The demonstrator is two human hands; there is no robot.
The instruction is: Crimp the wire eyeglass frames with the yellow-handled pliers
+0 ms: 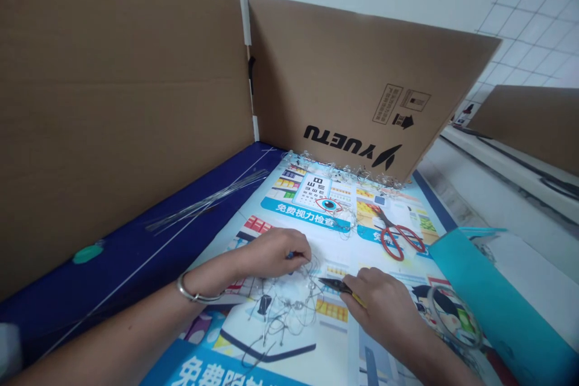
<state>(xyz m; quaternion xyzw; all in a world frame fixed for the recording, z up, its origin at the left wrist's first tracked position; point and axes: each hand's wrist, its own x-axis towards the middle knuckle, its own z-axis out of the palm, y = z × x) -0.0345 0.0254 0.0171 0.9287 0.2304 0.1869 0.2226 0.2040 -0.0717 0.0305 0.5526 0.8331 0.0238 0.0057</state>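
Observation:
My left hand, with a metal bangle on its wrist, is closed in a pinch at the upper edge of a tangle of thin wire. What its fingertips hold is too small to make out. Closed around the yellow handles of dark-tipped pliers, my right hand is to the right of the tangle. The pliers' tips point left towards my left hand. Beneath both hands lies a printed poster sheet.
Red-handled scissors lie beyond my right hand. Straight wires are at the left. Wire pieces line the base of the cardboard wall. A turquoise box and a wire coil are at the right.

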